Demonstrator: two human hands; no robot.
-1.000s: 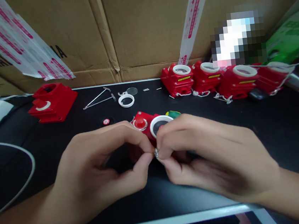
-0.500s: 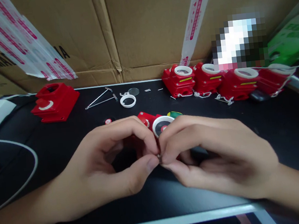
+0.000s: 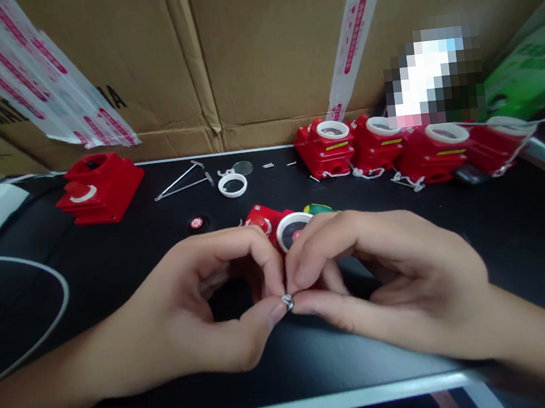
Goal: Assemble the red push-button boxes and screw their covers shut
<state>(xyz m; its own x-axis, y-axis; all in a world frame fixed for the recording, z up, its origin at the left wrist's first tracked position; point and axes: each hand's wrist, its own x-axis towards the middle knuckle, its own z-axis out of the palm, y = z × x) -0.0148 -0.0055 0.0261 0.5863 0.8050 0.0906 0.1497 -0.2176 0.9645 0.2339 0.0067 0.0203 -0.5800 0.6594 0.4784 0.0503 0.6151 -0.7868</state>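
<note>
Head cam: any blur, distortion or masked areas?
Head view: hands and the small metal ring pinched between them are fairly sharp; wide-angle bowing at the edges; a pixelated patch masks part of the upper right; black table evenly lit, without glare.

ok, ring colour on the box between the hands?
White ring on a red box; head view.

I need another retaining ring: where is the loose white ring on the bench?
The loose white ring lies at centre-left of the head view, between the metal tweezers and a small clear disc.
</note>
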